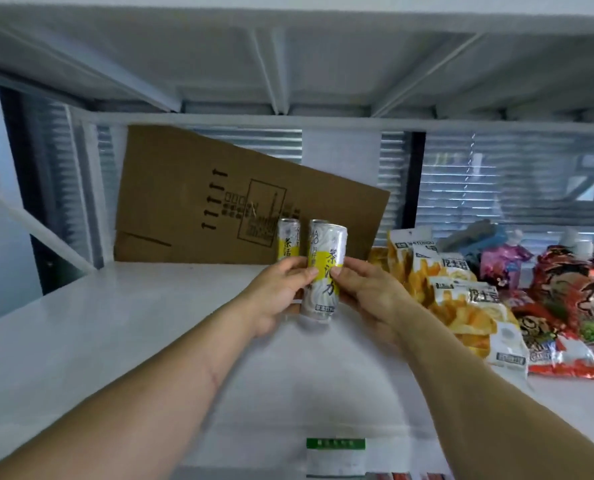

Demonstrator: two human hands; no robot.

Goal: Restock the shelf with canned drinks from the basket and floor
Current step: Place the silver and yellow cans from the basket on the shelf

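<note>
Furthest left of the grip, the white shelf (80, 323) lies bare, and that open run seems to be why the cans are going down on this side. Behind the grip a flattened cardboard box (226, 199) leans against the back rail, tilted; it works as a backstop of sorts, though I cannot tell whether it was put there for that.

Just left of the held can and a little behind it stands another yellow-and-white tea can (287, 239), upright, its lower half hidden by the left hand (278, 296). That hand curls its fingers round the left side of the front can (323, 271), thumb on the label. The right hand (371, 296) pinches the same can from the other side, thumb on the front. Both hands hold one can, seemingly to steady it and turn the label forward as it settles beside its neighbour; its base looks on or barely above the shelf, and I cannot say which.

Right of the grip lie orange-and-white potato chip bags (461, 296), then red snack packets (572, 306), so the drinks get the free side. Near the front edge below the grip sits a green-topped price tag (335, 448).
</note>
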